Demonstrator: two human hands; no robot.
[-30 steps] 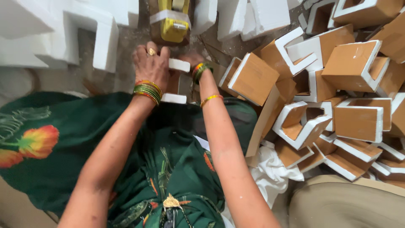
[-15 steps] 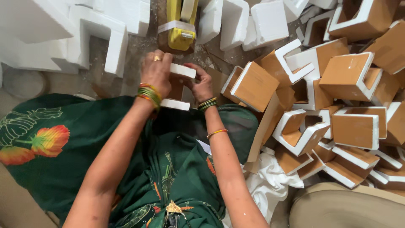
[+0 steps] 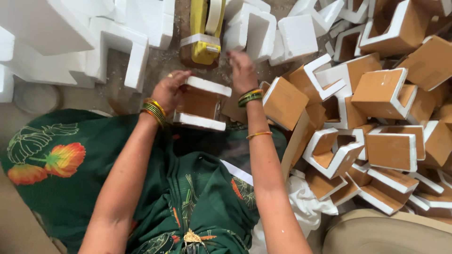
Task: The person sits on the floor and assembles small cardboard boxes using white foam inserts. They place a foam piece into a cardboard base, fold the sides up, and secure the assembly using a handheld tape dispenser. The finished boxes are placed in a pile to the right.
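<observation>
Lap: green cloth [image 3: 70, 188] with a leaf and flower print covers the knees at the bottom of the view.
Left arm: it runs up from the lower left, green and gold bangles [image 3: 154, 111] at the wrist.
Left hand [image 3: 170, 90]: fingers curled around the left end of the foam piece, pinching it (a ring shows on one finger).
Foam piece [image 3: 202, 104]: a white U-shaped block with brown card lining its inside, held above the lap, between the two arms, open side facing up toward the camera.
Right arm: it runs up the middle of the view, a thin bangle on the forearm and green ones at the wrist.
Right hand [image 3: 243, 70]: it is off the foam piece, stretched toward the tape gun; the hand is blurred, and I cannot tell whether its fingers are spread or closed.
Tape gun [image 3: 205, 42]: yellow, lying on the dusty floor just beyond both hands.
Pile [image 3: 381, 108]: many card-lined foam pieces heaped to the right.
Bare foam [image 3: 70, 42]: plain white blocks at the far left and top.
</observation>
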